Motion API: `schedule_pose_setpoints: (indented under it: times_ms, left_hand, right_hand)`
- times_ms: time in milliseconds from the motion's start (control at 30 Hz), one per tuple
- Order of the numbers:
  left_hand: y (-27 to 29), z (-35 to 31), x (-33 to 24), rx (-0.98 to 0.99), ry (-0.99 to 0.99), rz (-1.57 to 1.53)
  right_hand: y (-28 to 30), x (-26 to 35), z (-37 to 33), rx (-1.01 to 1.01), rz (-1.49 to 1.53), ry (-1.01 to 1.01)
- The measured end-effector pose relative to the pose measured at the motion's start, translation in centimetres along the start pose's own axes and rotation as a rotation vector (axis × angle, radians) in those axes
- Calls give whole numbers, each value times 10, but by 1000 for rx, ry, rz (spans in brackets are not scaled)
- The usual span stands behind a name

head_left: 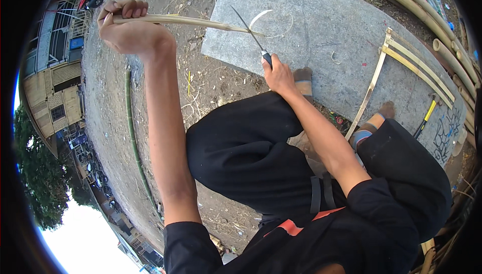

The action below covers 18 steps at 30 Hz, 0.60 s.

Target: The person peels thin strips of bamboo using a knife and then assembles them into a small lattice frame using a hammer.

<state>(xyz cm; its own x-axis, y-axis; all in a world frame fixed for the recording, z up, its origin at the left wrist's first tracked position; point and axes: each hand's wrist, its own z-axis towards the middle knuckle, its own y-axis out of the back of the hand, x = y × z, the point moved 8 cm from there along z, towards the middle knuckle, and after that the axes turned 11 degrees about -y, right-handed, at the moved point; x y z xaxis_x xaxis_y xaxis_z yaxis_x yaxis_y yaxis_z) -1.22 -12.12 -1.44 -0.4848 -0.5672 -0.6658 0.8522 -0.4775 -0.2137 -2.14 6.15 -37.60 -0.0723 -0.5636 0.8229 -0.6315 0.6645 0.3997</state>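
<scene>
My left hand (pixel 128 28), raised at the upper left, is closed round one end of a pale bamboo strip (pixel 201 21). The strip runs right, and its far end meets the blade of a knife (pixel 252 35) above a grey slab. My right hand (pixel 279 76) grips the knife's dark handle, with the long thin blade angled up and to the left across the strip. Beside the blade, a curled pale shaving (pixel 259 19) and a thin looped sliver (pixel 291 23) lie on the slab.
The grey slab (pixel 346 18) lies in front of my feet. On its right are a frame of bamboo slats (pixel 374 80) and a yellow-and-black hammer (pixel 428 116). Thick bamboo poles (pixel 419 5) lie beyond its far right edge. A green bamboo pole (pixel 131 118) rests on the ground at left.
</scene>
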Motion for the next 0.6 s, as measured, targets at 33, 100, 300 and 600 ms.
schedule_pose_setpoints:
  times_ms: [33,100,300,600]
  left_hand:
    - [0,-2,1,-20,-3,-12]
    - [1,-7,5,2,27,-17]
    - [1,-6,0,-3,13,15]
    - [-12,-7,1,4,7,-35]
  right_hand:
    - [-2,-3,4,-18,-5,4]
    - [-8,-21,13,62,189,-69]
    - [24,29,-15,0,329,112]
    - [10,-11,19,-68,-66,54]
